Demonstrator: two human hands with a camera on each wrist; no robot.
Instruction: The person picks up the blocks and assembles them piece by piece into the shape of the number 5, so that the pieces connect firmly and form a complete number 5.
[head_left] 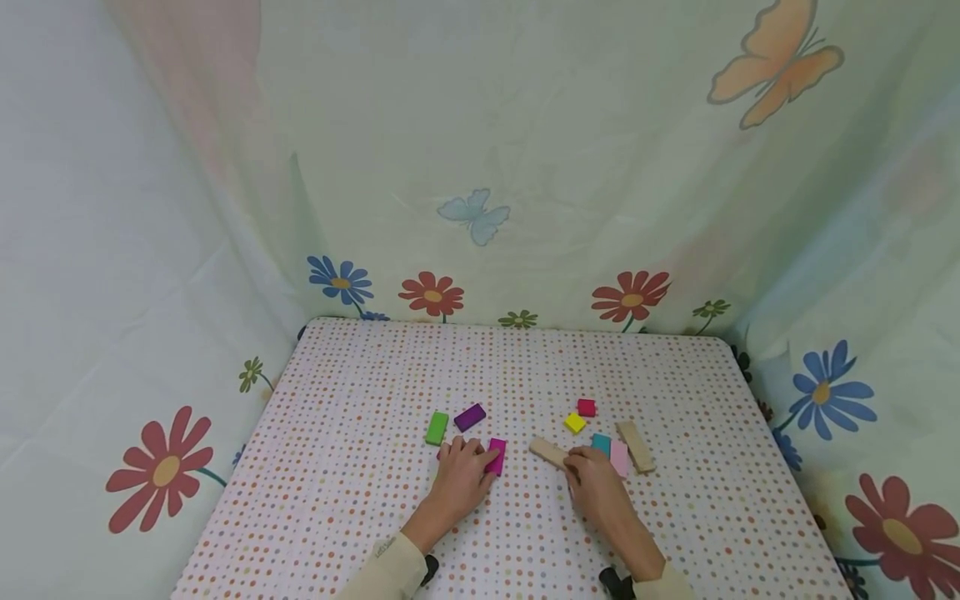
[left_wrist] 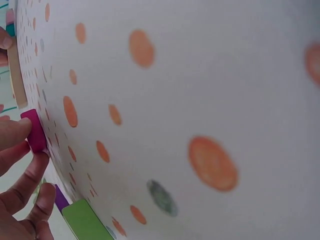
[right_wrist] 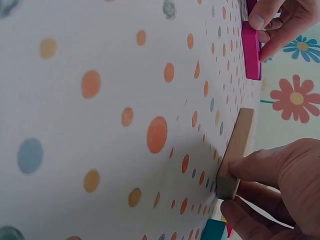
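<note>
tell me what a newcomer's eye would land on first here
Probably the left hand pinching a magenta block and the right hand gripping a plain wooden block, low near the middle of the head view against the dotted table. After that, perhaps the big orange butterfly at the upper right of the backdrop.

Magenta block and wooden block lie apart.

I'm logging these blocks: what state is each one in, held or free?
Bright magenta rectangular block, held by the left hand
Long plain wooden block, one end held by the right hand
Second long plain wooden block, free
Green rectangular block, free
Purple rectangular block, free
Small red block, free
Small yellow block, free
Blue block, free
Pale pink block, free, beside the blue one
</note>
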